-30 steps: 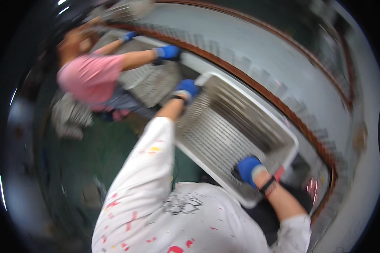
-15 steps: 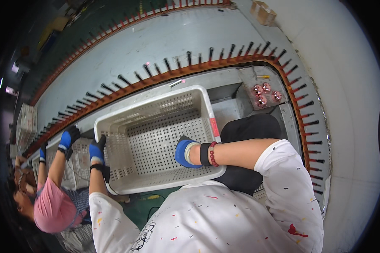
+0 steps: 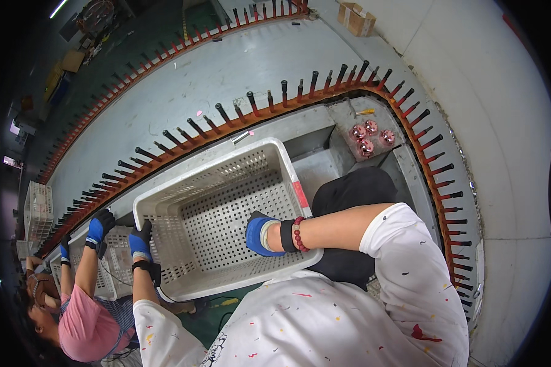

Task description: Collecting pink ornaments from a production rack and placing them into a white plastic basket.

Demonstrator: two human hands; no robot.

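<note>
A grey-white perforated plastic crate (image 3: 209,161) lies tilted before me, its dotted floor showing, with a red label on the right end. My left hand (image 3: 141,243), in a blue and black glove, is closed round the crate's left end rim. Over the near right part of the crate reaches my right hand (image 3: 261,235), gloved alike, with a black strap and a red bead bracelet on the wrist. It is down inside, close to the near wall. Its fingers are mostly hidden behind the back of the glove, so their grip does not show.
An orange curved rail (image 3: 229,124) with upright black-tipped spindles runs behind the crate and bends round the right. Several shiny pink balls (image 3: 365,147) lie on a grey ledge. A co-worker's gloved hand (image 3: 99,227) is at the left, near another crate (image 3: 108,264).
My view has shifted somewhat. The crate, with my hands still at it, appears slightly lower and further left. The co-worker's hands appear lower too.
</note>
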